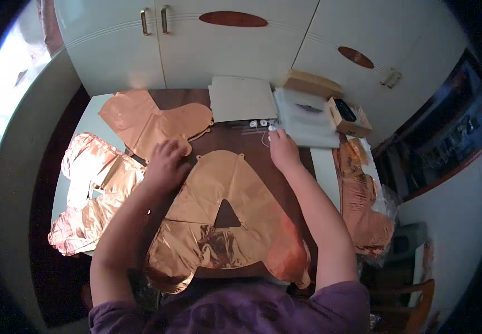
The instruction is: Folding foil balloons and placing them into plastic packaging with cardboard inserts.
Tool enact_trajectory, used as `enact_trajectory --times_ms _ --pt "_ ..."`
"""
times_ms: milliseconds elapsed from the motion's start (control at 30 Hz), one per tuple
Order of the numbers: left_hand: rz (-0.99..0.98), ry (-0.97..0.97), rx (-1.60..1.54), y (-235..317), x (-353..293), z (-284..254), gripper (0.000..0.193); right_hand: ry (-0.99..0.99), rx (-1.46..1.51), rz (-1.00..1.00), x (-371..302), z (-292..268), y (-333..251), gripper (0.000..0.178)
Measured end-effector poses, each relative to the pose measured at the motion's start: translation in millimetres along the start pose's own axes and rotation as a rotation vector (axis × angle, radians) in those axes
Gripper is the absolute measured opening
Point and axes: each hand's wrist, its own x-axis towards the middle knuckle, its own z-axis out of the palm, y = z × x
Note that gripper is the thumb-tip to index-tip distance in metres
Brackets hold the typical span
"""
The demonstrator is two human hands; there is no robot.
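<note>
In the head view, my left hand (167,168) is at the lower right edge of a flat, boot-shaped copper foil piece (140,119), at the far left of the surface (177,99). Its fingers are half bent over the foil; I cannot tell whether they pinch it. My right hand (284,149) reaches farther forward, its fingers bent close together at some small white reels (261,123), and whether they grip one I cannot tell either. A thin white loop (265,139) hangs just beside those fingers.

Between my forearms a big A-shaped foil piece (230,178) lies flat, its narrow end away from me and its wide end by my purple shirt (241,309). A triangular opening goes through its middle, and its lower right leg looks reddish. To my left is a crinkled, shiny foil piece (104,161), to my right a creased foil piece (363,214).

Beyond the reels sits a stack of pale sheets (242,100), with clear plastic bags (305,125) to its right. A small open carton (353,123) beside the bags holds a dark object (344,109).
</note>
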Motion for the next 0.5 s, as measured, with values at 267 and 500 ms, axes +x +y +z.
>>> enact_trajectory --times_ms 267,500 --pt "-0.099 -0.097 -0.203 -65.1 -4.6 -8.2 0.025 0.124 0.192 0.145 -69.5 -69.5 7.7 0.017" --pt "-0.193 -0.179 -0.296 -86.1 6.2 11.4 0.039 0.156 0.072 0.714 -139.3 -104.0 205.8 0.031"
